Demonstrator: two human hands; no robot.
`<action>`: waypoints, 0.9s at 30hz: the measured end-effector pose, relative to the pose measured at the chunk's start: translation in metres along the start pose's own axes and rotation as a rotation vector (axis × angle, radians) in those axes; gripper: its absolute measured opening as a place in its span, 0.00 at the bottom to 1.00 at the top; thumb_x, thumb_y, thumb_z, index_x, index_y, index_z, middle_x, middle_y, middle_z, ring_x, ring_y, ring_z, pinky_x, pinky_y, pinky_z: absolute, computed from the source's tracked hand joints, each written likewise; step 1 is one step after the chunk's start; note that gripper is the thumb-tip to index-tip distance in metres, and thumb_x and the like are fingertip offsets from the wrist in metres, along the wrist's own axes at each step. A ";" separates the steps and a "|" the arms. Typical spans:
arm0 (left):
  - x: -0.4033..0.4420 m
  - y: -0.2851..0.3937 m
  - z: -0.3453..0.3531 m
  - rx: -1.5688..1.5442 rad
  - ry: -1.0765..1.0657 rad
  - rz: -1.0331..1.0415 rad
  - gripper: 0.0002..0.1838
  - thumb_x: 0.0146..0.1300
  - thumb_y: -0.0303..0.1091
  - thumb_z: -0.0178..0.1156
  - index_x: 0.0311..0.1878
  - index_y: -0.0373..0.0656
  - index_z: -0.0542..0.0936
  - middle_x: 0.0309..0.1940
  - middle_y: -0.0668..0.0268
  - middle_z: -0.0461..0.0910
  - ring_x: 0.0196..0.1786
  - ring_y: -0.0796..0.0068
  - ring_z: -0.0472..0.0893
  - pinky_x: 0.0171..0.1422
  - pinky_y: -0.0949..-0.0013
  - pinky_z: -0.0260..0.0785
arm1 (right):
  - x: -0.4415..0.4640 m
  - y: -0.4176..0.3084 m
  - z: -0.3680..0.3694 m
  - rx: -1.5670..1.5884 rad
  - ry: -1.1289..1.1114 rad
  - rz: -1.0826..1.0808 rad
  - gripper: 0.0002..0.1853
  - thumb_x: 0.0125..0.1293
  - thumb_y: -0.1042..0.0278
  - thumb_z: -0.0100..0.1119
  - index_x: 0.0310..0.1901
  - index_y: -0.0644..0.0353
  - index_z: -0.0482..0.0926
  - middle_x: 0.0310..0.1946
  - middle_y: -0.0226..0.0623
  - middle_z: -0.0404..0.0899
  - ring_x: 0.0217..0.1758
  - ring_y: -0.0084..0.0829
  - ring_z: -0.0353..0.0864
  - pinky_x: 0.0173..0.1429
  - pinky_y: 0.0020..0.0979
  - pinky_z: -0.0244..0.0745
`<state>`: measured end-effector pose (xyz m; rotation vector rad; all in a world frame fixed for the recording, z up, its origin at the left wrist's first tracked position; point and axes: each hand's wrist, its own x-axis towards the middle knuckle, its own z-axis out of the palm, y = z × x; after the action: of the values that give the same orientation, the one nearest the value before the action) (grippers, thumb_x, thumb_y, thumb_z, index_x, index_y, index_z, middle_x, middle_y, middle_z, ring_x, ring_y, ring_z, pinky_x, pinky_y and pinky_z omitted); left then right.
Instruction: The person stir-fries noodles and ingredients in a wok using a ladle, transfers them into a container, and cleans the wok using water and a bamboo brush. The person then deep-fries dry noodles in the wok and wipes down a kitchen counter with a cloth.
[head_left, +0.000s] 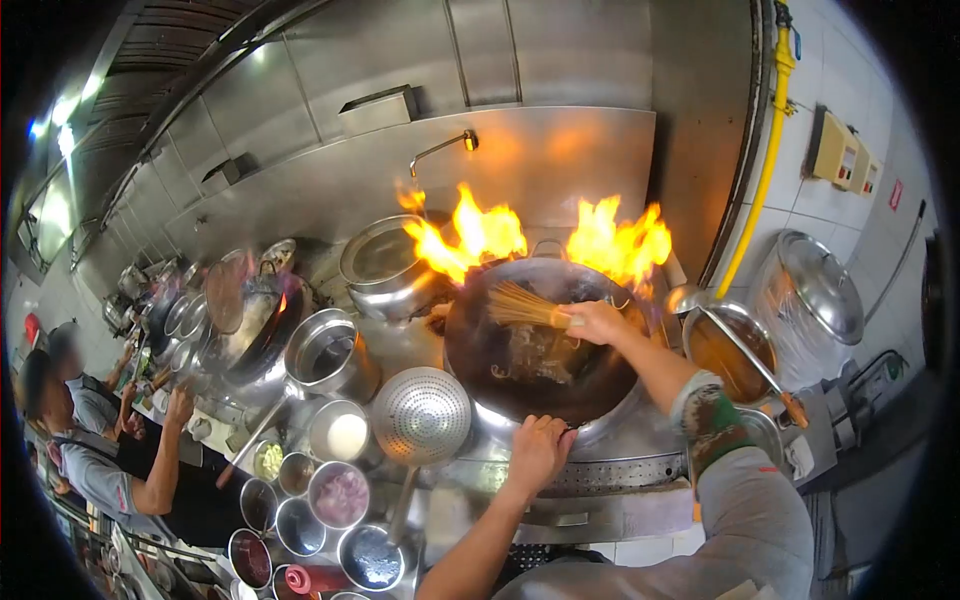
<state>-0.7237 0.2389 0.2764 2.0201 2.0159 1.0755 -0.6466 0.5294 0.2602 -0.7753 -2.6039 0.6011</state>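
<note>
My right hand [597, 322] is closed around the handle end of a bamboo wok brush [522, 305]. Its splayed bristles point left over the inside of a large dark wok [478, 362]. Some liquid shows in the bottom of the wok. At the wok's near rim, my left hand [542, 447] grips the edge with bent fingers; whether a cloth lies under them I cannot tell. Tall flames [620, 245] rise behind the wok on both sides. Left of my left hand, a perforated strainer [422, 415] rests with its handle toward me.
A ladle [740, 345] lies across a pot of brown liquid [735, 380] at right. Metal pots [325, 355] and several ingredient bowls, one with sliced pink food [339, 495], crowd the left. Co-workers [95, 450] stand farther left. A tap [440, 150] juts from the back wall.
</note>
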 end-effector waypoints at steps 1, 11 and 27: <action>0.003 0.001 -0.001 -0.006 0.001 0.008 0.07 0.57 0.36 0.63 0.31 0.43 0.78 0.29 0.62 0.77 0.36 0.57 0.74 0.39 0.57 0.65 | -0.003 -0.016 0.002 0.019 -0.003 0.004 0.28 0.48 0.55 0.68 0.55 0.50 0.79 0.42 0.50 0.81 0.44 0.47 0.82 0.50 0.40 0.77; -0.003 0.010 -0.017 -0.089 0.000 0.008 0.14 0.56 0.36 0.64 0.45 0.43 0.79 0.41 0.61 0.77 0.44 0.58 0.74 0.49 0.59 0.65 | -0.116 -0.134 -0.135 -0.411 -0.498 0.339 0.21 0.56 0.57 0.56 0.53 0.41 0.80 0.46 0.46 0.81 0.48 0.45 0.82 0.54 0.42 0.75; -0.181 -0.088 -0.052 0.101 0.121 -0.599 0.38 0.50 0.42 0.71 0.60 0.30 0.69 0.58 0.42 0.69 0.60 0.43 0.70 0.65 0.53 0.63 | -0.064 -0.081 -0.059 -0.271 -0.171 0.410 0.19 0.56 0.56 0.55 0.49 0.44 0.83 0.45 0.43 0.82 0.49 0.47 0.81 0.54 0.43 0.75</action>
<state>-0.8037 0.0644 0.1954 1.2496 2.5319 0.9856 -0.6044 0.4480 0.3360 -1.4241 -2.7316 0.4397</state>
